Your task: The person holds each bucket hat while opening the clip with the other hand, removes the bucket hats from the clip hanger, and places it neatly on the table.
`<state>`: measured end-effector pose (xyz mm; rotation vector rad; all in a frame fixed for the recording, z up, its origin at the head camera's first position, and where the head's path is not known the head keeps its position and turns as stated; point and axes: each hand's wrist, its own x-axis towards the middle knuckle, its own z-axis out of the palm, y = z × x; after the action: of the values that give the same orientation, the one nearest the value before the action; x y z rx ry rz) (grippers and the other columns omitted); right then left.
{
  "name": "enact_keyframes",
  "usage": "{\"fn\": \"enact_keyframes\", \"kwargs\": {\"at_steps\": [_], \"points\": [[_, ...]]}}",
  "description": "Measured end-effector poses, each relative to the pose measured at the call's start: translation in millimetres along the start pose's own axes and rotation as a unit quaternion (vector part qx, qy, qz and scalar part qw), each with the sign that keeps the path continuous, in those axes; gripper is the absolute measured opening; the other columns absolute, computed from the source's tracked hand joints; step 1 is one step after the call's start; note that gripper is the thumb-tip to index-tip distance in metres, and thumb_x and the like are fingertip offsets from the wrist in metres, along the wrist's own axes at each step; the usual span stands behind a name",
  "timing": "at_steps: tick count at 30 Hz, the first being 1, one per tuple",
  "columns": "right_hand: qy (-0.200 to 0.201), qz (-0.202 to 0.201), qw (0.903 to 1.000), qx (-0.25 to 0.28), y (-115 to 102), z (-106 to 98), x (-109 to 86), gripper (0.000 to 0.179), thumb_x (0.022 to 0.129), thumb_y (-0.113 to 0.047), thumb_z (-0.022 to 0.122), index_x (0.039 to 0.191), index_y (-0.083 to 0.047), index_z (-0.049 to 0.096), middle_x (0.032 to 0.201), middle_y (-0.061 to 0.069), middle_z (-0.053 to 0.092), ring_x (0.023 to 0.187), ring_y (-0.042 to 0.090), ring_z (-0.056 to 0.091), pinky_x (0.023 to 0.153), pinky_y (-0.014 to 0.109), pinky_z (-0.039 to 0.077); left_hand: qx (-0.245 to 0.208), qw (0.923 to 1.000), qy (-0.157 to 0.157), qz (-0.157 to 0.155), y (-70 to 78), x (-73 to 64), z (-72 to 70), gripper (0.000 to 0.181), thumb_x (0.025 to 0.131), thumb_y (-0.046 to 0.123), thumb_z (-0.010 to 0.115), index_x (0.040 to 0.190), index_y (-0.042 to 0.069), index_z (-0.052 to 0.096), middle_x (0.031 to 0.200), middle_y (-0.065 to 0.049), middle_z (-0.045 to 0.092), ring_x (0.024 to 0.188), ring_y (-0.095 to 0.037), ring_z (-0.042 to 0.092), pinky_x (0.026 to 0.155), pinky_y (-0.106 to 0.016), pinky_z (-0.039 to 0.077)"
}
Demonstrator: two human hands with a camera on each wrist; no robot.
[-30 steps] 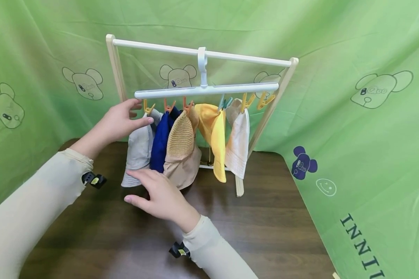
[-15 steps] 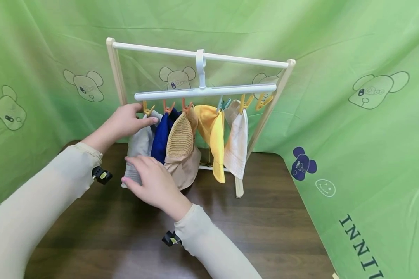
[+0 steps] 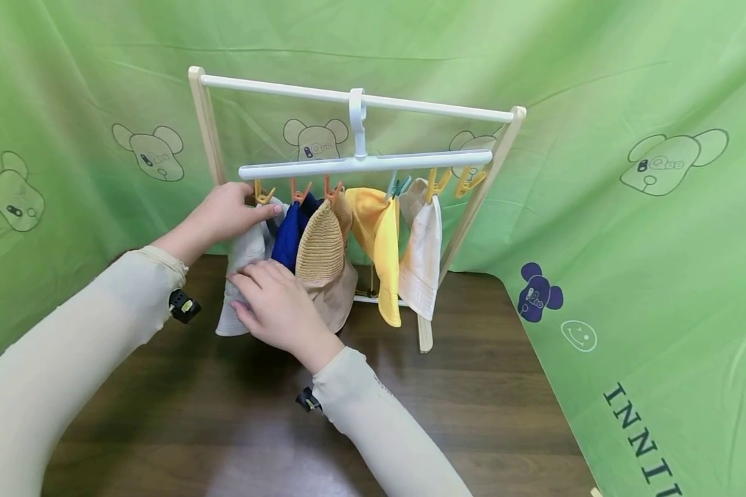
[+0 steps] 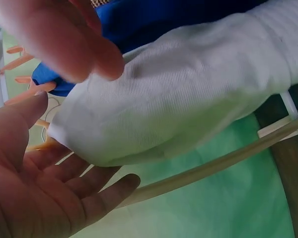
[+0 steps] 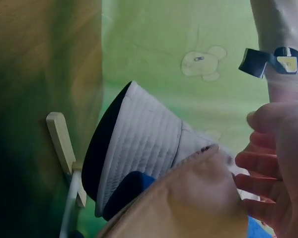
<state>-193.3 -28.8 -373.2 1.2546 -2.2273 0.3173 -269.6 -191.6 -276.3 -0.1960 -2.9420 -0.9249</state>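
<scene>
My left hand (image 3: 230,210) is at the top of a light grey bucket hat (image 3: 239,252), beside the yellow clothespin (image 3: 264,195). In the left wrist view its fingers (image 4: 109,193) spread below the crown, while the thumb (image 4: 84,49) overlaps the grey fabric. My right hand (image 3: 276,304) is lower, its fingers loosely bent in front of the grey hat's side; it holds nothing. To the right hang a dark blue hat (image 3: 288,235) and a tan hat (image 3: 320,252) with a ribbed crown, each from an orange clothespin. The grey brim (image 5: 144,139) points down in the right wrist view.
A white hanger bar (image 3: 379,162) hooks onto the rail (image 3: 435,105) of a wooden-sided rack. Farther right hang a yellow hat (image 3: 385,262) and a pale peach hat (image 3: 425,255). Below is a dark wooden table (image 3: 472,400); green printed cloth (image 3: 597,83) surrounds it.
My left hand has moved slightly right, in toward the grey hat's top. My right hand has risen from the brim up along the hat, its fingers now more bent.
</scene>
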Motion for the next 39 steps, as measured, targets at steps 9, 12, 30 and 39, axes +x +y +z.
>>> {"fn": "enact_keyframes", "kwargs": {"at_steps": [9, 12, 30, 39], "points": [[0.025, 0.083, 0.9961, -0.016, 6.3, 1.5, -3.2, 0.04, 0.099, -0.033, 0.063, 0.133, -0.011, 0.064, 0.127, 0.003, 0.066, 0.12, 0.02, 0.061, 0.109, 0.032, 0.045, 0.011, 0.9991, 0.041, 0.005, 3.0, -2.1, -0.7, 0.058, 0.097, 0.062, 0.058, 0.095, 0.004, 0.062, 0.095, -0.016, 0.065, 0.081, -0.029, 0.056, 0.063, -0.036, 0.045], [0.026, 0.122, 0.9921, -0.012, 6.4, -0.4, -4.0, 0.044, 0.099, -0.035, 0.064, 0.136, -0.01, 0.062, 0.128, 0.004, 0.065, 0.121, 0.02, 0.061, 0.11, 0.032, 0.045, 0.01, 0.9982, 0.06, 0.005, 3.5, -2.2, 0.8, 0.058, 0.096, 0.063, 0.058, 0.092, 0.006, 0.062, 0.092, -0.015, 0.065, 0.079, -0.028, 0.056, 0.061, -0.035, 0.045], [-0.039, 0.379, 0.9162, 0.125, -11.3, -4.4, 25.5, 0.092, 0.093, -0.06, 0.066, 0.159, -0.005, 0.032, 0.149, 0.013, 0.052, 0.134, 0.025, 0.055, 0.11, 0.039, 0.047, 0.016, 0.9948, 0.101, 0.0, 1.5, -5.2, 5.2, 0.061, 0.093, 0.068, 0.058, 0.078, 0.009, 0.057, 0.084, -0.011, 0.065, 0.078, -0.027, 0.055, 0.058, -0.034, 0.041], [0.017, 0.441, 0.8553, 0.271, -23.6, -0.5, 38.2, 0.102, 0.093, -0.049, 0.071, 0.164, -0.006, 0.012, 0.164, 0.016, 0.031, 0.148, 0.024, 0.039, 0.117, 0.04, 0.039, 0.014, 0.9953, 0.095, -0.013, 6.5, -10.6, 3.2, 0.062, 0.092, 0.07, 0.058, 0.079, 0.01, 0.058, 0.071, -0.005, 0.055, 0.064, -0.022, 0.048, 0.051, -0.033, 0.036]]}}
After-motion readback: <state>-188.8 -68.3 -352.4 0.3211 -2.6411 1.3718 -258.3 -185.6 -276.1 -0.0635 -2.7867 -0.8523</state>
